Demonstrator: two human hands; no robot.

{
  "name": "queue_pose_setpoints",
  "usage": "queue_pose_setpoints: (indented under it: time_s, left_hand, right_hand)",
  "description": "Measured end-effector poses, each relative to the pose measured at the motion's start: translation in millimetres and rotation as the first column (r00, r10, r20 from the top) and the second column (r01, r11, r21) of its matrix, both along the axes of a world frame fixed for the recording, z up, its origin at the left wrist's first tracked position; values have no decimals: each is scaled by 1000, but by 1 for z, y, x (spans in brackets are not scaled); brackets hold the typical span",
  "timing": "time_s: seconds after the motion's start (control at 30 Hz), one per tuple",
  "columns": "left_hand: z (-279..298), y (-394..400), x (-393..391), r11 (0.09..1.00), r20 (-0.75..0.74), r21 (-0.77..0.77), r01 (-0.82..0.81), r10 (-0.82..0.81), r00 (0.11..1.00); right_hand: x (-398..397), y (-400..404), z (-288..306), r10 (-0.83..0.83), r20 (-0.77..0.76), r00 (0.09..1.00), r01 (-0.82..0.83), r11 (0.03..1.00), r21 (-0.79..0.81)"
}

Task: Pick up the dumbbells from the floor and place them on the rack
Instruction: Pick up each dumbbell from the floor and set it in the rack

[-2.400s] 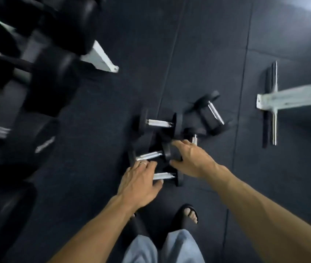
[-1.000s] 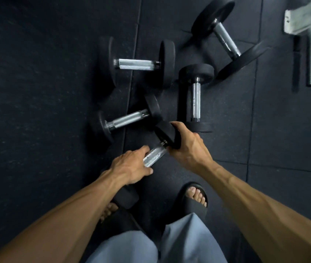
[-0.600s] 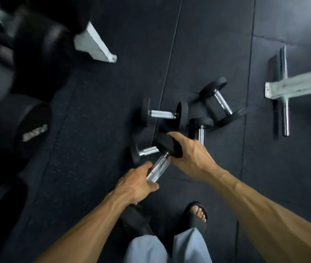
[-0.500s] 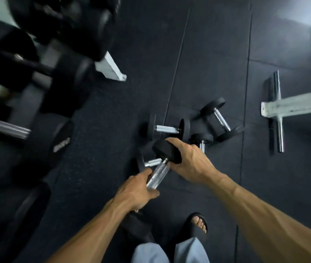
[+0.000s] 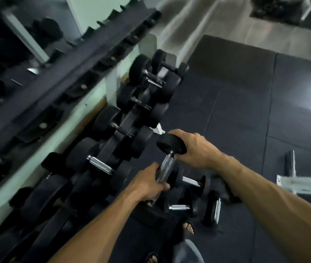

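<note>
Dumbbell (image 5: 167, 164) number one is off the floor and in both hands, carried at mid-frame with its chrome handle tilted up toward one o'clock. The left hand (image 5: 149, 184) is wrapped tight around the lower part of the handle; the right hand (image 5: 194, 147) is clamped over the upper black head, fingers curled across its far rim. The lower head is hidden behind the left wrist.

The rack (image 5: 124, 118) runs from seven o'clock up to twelve o'clock along the pale green wall, loaded with larger black dumbbells in a slanted row. The held weight hangs just to the rack's three-o'clock side, not yet resting on any cradle, and no free slot is plain to see in the blur.

Left on the floor (image 5: 245, 114), at about five o'clock below the hands, lie several small dumbbells (image 5: 188, 198) in a loose cluster; at least three chrome handles show, and part of the group is hidden by the right forearm.

So the job looks barely begun: one weight lifted and in transit, none of this batch visibly racked, the remainder waiting on the mat.
</note>
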State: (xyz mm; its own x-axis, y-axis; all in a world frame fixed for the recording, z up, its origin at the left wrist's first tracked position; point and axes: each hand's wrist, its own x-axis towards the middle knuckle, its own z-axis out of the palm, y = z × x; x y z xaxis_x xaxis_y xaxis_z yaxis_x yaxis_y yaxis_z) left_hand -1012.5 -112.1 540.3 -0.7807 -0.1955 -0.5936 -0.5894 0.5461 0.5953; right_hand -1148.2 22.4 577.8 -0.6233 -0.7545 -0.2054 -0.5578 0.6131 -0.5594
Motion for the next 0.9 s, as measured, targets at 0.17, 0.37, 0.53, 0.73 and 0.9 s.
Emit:
queue_pose_setpoints:
  time_s: [0.17,0.37,0.53,0.73,0.9]
  left_hand:
    - [37,-22,-15,984,-49,71,-161,164,985]
    - [65,-64,-31,938,-119,59,-342,347,930]
    - [76,-122,-32,891,-134,64,-450,455,880]
    - [87,-217,-22,830,-148,14,-558,553,820]
    - [97,-291,-5,737,-127,-5,-676,670,732]
  right_hand:
    - [-37,-45,40,190,-16,982,-190,981,-25]
    - [-75,-123,66,399,-11,917,-399,917,-30]
    - [-84,-210,83,542,-69,838,-543,840,1]
    - [-74,-327,98,624,-113,773,-631,775,-41]
    - [-55,-423,110,712,-145,687,-724,689,-43]
